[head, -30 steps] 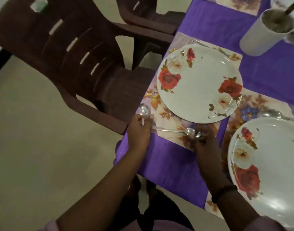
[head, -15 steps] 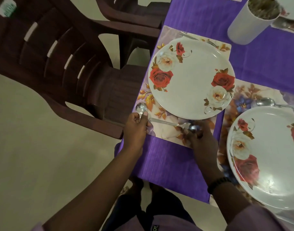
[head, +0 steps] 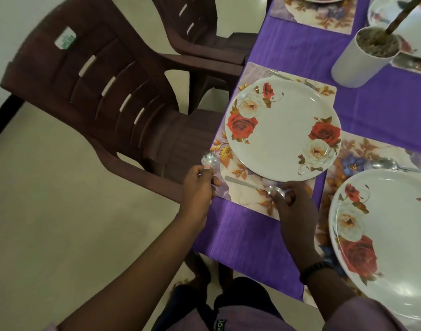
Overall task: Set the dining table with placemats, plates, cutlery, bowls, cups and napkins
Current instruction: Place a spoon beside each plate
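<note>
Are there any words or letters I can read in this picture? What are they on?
Sticker on the chair back: green and white with printing, too blurred to read.
Waistband tag on the person's shorts: partly hidden and sideways; letters look like "POY", not certain.
Nothing else has writing.

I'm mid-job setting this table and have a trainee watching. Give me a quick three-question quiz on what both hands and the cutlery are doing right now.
1. True or false: the left hand grips a spoon with its bowl sticking up above the fingers.
2. Where does the spoon under the right hand lie? A) on the plate B) on the placemat, beside the plate C) on the chair
3. Fill in: the plate sits on a floral ____.

Key:
1. True
2. B
3. placemat
</note>
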